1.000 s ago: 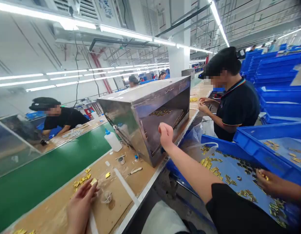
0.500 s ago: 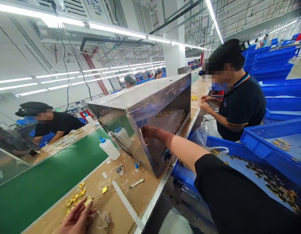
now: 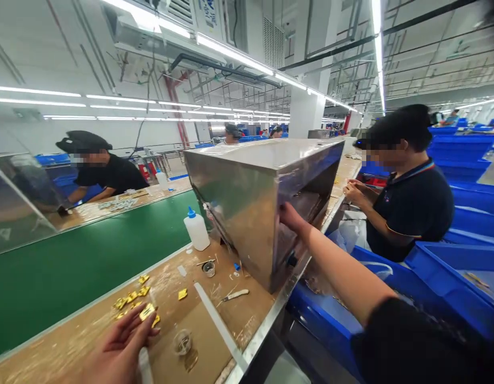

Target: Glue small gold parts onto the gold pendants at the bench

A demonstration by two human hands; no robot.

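My left hand [image 3: 124, 338] is closed in a pinch on a small shiny gold-coloured metal piece [image 3: 147, 311] above the brown work surface. Several similar gold pieces [image 3: 131, 296] lie just beyond its fingers, and one more gold piece [image 3: 183, 294] sits apart to the right. A small clear cup [image 3: 183, 342] stands to the right of that hand. My right hand [image 3: 291, 217] reaches into the open side of a metal box [image 3: 234, 208]; its fingers are partly hidden by the box edge and blurred, so I cannot tell what they hold.
A white squeeze bottle [image 3: 197, 230] with a blue cap stands by the box. A knife-like tool [image 3: 235, 295], a small round pot [image 3: 209, 269] and a white strip [image 3: 218, 322] lie on the bench. A green belt [image 3: 90, 250] runs alongside. Blue bins [image 3: 322, 314] and a co-worker [image 3: 414, 192] are at right.
The view has swung left, so the box and bench sit further right in the picture. The gold piece in my left hand now shows more clearly. My right hand remains at the box opening.
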